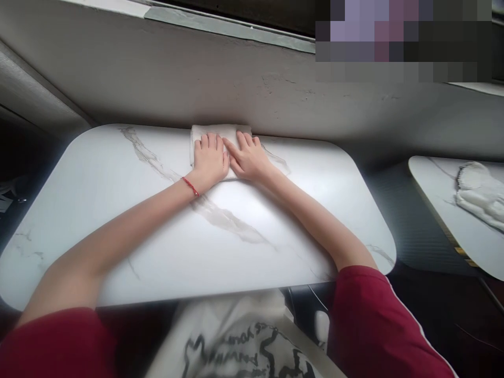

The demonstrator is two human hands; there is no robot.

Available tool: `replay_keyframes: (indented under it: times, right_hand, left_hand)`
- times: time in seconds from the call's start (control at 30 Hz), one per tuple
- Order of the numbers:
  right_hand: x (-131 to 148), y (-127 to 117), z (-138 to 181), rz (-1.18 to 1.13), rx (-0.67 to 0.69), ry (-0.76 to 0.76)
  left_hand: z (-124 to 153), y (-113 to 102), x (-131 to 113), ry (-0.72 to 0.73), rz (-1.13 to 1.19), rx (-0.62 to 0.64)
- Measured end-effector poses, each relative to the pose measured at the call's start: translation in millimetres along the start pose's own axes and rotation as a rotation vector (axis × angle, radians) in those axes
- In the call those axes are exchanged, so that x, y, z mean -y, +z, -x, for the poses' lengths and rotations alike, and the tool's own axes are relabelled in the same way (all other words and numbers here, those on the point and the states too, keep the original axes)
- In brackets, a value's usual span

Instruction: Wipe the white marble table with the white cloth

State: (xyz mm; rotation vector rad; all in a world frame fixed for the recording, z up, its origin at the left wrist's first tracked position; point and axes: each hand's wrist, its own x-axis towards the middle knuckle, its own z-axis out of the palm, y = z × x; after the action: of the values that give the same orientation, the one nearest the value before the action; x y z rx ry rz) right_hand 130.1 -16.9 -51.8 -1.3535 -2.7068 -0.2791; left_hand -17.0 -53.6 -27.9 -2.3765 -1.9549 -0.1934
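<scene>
A folded white cloth lies flat at the far edge of a white marble-patterned table, close against the wall. My left hand rests palm down on the cloth's left part, its fingers stretched out; a red string bracelet circles that wrist. My right hand lies flat over the cloth's right side, fingers spread and pointing up and left. The two hands nearly meet at the thumbs. Much of the cloth is hidden beneath them.
A grey wall runs along the table's far side, with a ledge above. To the right stands a second white table with a crumpled white cloth on it. A printed pale fabric shows below the near edge.
</scene>
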Motion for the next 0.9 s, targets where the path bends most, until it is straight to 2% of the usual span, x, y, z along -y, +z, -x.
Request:
replay_keyframes:
  times: [0.13, 0.27, 0.47, 0.57, 0.7, 0.8, 0.9]
  right_hand:
    - [5.6, -6.7, 28.7, 0.031, -0.001, -0.007]
    - [10.8, -17.0, 83.4, 0.055, -0.012, 0.005]
    - [29.3, -51.1, 190.2, 0.103, 0.009, -0.033]
    - [48.8, -67.6, 228.9, 0.101, 0.05, 0.009]
    - [65.2, -74.8, 244.6, 0.082, 0.12, 0.081]
    - [59.5, -70.3, 235.1, 0.069, 0.131, 0.086]
    - [43.1, -62.3, 218.5, 0.086, 0.109, 0.085]
  left_hand:
    - [18.3, -7.9, -18.4, 0.054, -0.053, 0.039]
    - [48.6, -17.0, -44.7, 0.194, -0.098, 0.087]
    - [121.5, -23.8, -85.8, 0.462, -0.239, 0.078]
    - [155.0, -23.8, -97.7, 0.549, -0.191, 0.062]
    - [170.9, -22.1, -100.4, 0.569, -0.028, 0.139]
    - [160.9, -19.2, -98.0, 0.555, 0.01, 0.16]
    - [139.7, -13.8, -95.7, 0.511, 0.014, 0.151]
